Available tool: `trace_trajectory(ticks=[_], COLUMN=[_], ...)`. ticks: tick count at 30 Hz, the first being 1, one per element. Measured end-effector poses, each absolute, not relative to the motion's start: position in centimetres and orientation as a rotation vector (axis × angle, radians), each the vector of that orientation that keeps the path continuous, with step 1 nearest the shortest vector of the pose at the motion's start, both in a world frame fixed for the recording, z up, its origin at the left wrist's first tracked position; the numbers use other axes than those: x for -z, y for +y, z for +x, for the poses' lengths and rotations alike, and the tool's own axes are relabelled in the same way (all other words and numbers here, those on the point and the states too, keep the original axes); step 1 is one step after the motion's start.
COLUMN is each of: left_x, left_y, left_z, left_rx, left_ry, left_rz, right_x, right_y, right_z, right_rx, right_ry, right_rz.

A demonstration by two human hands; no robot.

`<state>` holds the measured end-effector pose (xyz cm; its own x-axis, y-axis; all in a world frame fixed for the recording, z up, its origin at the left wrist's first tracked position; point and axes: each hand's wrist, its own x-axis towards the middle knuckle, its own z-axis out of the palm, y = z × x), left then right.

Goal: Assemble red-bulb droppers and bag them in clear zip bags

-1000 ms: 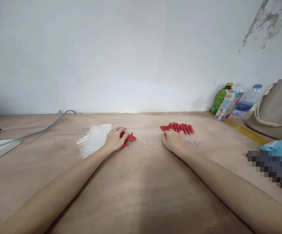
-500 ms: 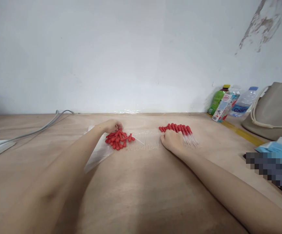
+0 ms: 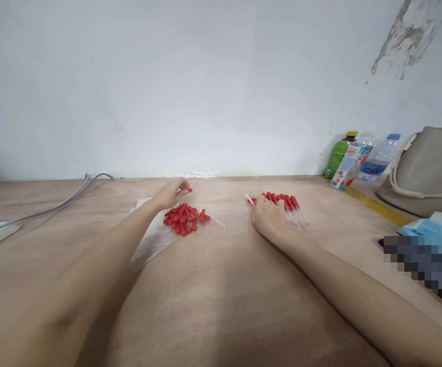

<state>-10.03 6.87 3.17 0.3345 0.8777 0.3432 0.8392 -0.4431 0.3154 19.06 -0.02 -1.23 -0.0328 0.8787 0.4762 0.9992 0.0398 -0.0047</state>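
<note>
My left hand (image 3: 173,194) is raised above a pile of red rubber dropper bulbs (image 3: 183,218), pinching a single red rubber bulb (image 3: 190,190) between its fingertips. Closed fingers of my right hand (image 3: 269,215) grip a thin glass dropper tube (image 3: 249,198), whose pale end sticks out up and left. Between the hands lies a row of clear glass tubes (image 3: 236,220), side by side. Assembled droppers with red bulbs (image 3: 293,205) lie in a row beyond and right of my right hand, which partly covers them.
Beneath the bulb pile is a clear plastic bag (image 3: 148,247). A thin white stick (image 3: 217,220) lies across the tubes. Drink bottles (image 3: 337,157), a carton (image 3: 346,168) and a beige bag (image 3: 427,173) stand back right. A grey cable (image 3: 68,198) runs at left.
My left hand has lifted off the pile with a red rubber bulb. My right hand has picked up a glass tube, its end now showing above the fingers.
</note>
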Motion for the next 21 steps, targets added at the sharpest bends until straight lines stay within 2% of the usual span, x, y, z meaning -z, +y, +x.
trace_trajectory(ticks=[5,10,16,21], left_x=[-2.7,0.0,2.3,2.2], left_y=[1.4,-3.4,-3.8,-3.8], left_z=[-7.0,-4.3,-3.3,-3.2], left_rx=[-1.209,-1.189,-1.119,-1.107], left_ry=[1.446,1.237,1.126,1.047], left_rz=[2.534,2.290,1.870,1.817], right_x=[2.3,3.1,2.8,2.8], right_y=[-0.7,-2.1,-3.3,-3.3], right_z=[18.7,18.5,18.4,18.2], right_rx=[0.359,0.197,0.094,0.114], right_ry=[-2.017,-2.197,-2.275,-2.275], right_rz=[-1.396,-1.075,-0.986,-0.946])
